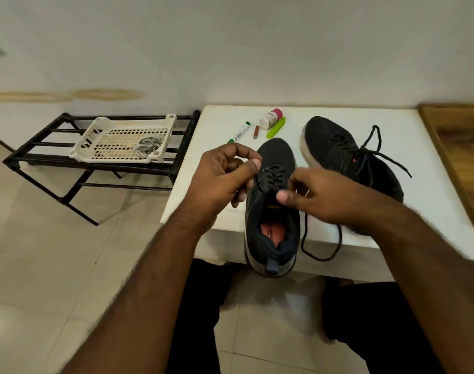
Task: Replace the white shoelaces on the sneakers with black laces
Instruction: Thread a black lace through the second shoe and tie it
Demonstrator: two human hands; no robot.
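While both of my hands work above it, the near sneaker (273,211) lies on the white tabletop (219,122), heel at 6 o'clock, toe at 12. My left hand (222,176) and right hand (324,195) each pinch its black lace (322,255), equally close, 1 per side.

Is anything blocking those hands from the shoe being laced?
Nothing visible. The left hand and right hand are already at the near sneaker, fingers curled on its black lace; the other sneaker lies aside.
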